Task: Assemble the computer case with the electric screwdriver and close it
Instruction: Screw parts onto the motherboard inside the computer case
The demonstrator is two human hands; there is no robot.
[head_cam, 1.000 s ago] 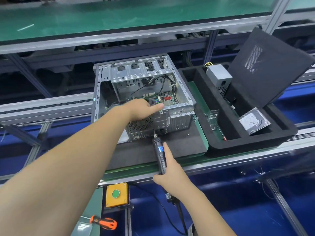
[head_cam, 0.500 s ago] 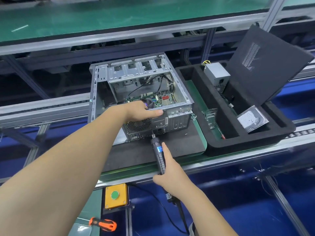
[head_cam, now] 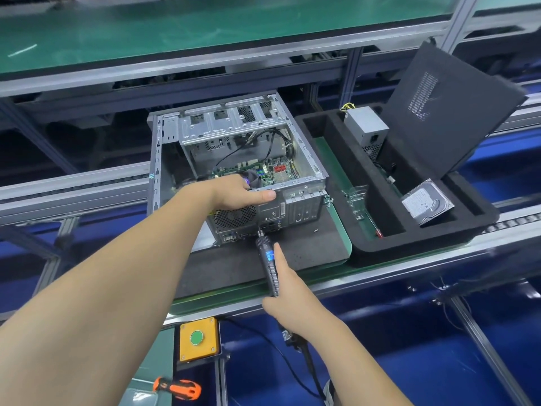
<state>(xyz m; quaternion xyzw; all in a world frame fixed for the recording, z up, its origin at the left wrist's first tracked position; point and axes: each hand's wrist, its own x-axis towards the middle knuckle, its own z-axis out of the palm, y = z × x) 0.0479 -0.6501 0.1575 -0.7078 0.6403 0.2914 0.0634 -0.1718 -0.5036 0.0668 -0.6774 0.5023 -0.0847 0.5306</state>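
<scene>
An open grey metal computer case point(head_cam: 304, 159) lies on a dark foam mat point(head_cam: 307, 244), its motherboard showing inside. My left hand point(head_cam: 237, 191) grips the case's near top edge, thumb along the rear panel. My right hand point(head_cam: 289, 300) holds a black electric screwdriver point(head_cam: 269, 262) with a blue label, index finger stretched along its body. The tip touches the lower rear panel of the case. The black side panel point(head_cam: 448, 112) leans tilted at the right, over the foam tray.
A black foam tray point(head_cam: 409, 241) on the right holds a power supply point(head_cam: 366, 130), a hard drive point(head_cam: 427, 203) and a small red-handled tool point(head_cam: 374, 227). A tiny dark part point(head_cam: 316, 230) lies on the mat. A yellow box with green button point(head_cam: 199, 338) and an orange screwdriver point(head_cam: 178, 388) sit below.
My left hand slid from inside the case onto its near top edge, thumb now along the rear panel. The screwdriver stays against the rear panel; the view shifted slightly.
</scene>
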